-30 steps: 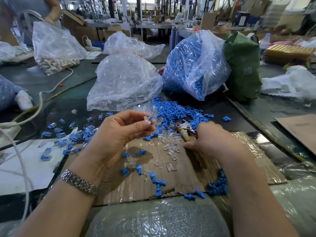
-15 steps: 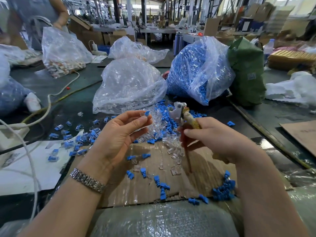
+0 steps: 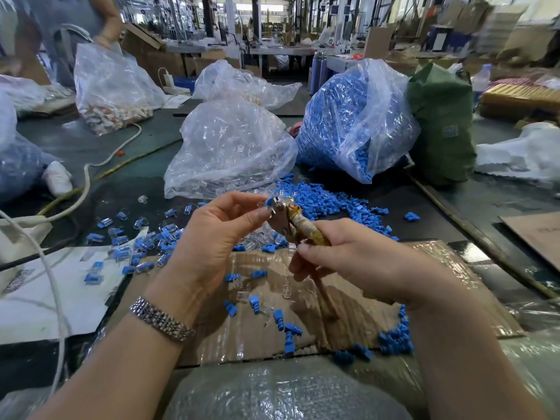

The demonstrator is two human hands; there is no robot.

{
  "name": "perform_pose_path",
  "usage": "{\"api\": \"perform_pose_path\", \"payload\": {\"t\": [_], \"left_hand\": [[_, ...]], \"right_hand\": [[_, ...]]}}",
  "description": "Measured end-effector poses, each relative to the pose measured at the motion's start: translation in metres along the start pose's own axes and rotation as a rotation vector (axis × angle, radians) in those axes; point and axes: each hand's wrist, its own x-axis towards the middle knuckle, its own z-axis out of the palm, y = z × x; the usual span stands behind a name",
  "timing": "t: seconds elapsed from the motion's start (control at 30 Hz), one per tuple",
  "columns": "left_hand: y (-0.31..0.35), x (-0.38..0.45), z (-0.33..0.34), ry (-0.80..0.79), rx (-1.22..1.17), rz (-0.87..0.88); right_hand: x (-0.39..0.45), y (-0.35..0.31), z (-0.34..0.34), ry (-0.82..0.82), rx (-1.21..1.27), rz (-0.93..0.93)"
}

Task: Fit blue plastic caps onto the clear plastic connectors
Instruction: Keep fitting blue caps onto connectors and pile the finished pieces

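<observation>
Gripping the tape-wrapped handles of a pair of pliers [image 3: 286, 221], the right hand [image 3: 357, 262] holds the tool tilted up and leftward. The left hand [image 3: 212, 237] pinches a clear connector with a blue cap [image 3: 270, 201] between thumb and forefinger, touching the metal head of the pliers. Both are raised above a cardboard sheet [image 3: 248, 328] on the desk [image 3: 106, 153]. Loose blue caps [image 3: 327, 201] and clear connectors [image 3: 257, 237] lie scattered on the cardboard and desk. Behind stand a clear bag of connectors [image 3: 230, 150] and, beside it, a bag of blue caps [image 3: 348, 116]. A metal bracelet [image 3: 160, 319] circles the left wrist.
</observation>
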Motion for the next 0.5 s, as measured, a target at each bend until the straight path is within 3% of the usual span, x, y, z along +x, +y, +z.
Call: {"api": "perform_pose_path", "payload": {"t": [0.5], "left_hand": [[-0.0047,-0.0011,0.0030,0.050,0.209,0.137]], "right_hand": [[0.0084,0.0081,0.0046,0.000,-0.036,-0.004]]}}
